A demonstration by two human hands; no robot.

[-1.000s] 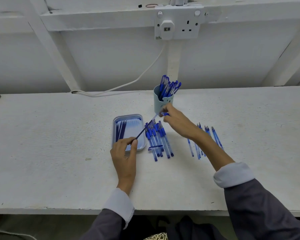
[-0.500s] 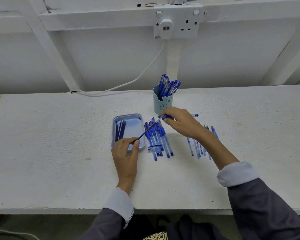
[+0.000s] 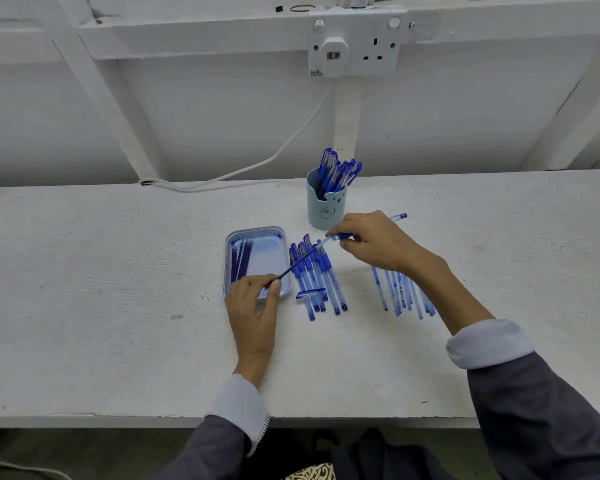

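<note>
Head view: refill (image 3: 297, 265) meeting pen barrel (image 3: 398, 217) above worktop (image 3: 118, 306) middle.
Pinching refill end with left hand (image 3: 253, 306) over tray's (image 3: 226, 265) near right corner, clamping pen barrel in curled right hand (image 3: 374, 244); holding both in line, probably for sliding without bending.

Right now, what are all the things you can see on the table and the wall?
pen barrel: one, clear with blue end, in the right hand
refill: one, dark blue, stretched between both hands
tray: one, light blue, mid-table
spare refills: a few, dark blue, in the tray
pens: several, blue, lying right of the tray
cap: one, blue, across those pens
clear barrels: several, under the right forearm
cup: one, light blue, behind, holding blue pens
socket: one, white, wall
cable: one, white, wall to table
table: one, white
left hand: pinches the refill
right hand: holds the pen barrel
</note>
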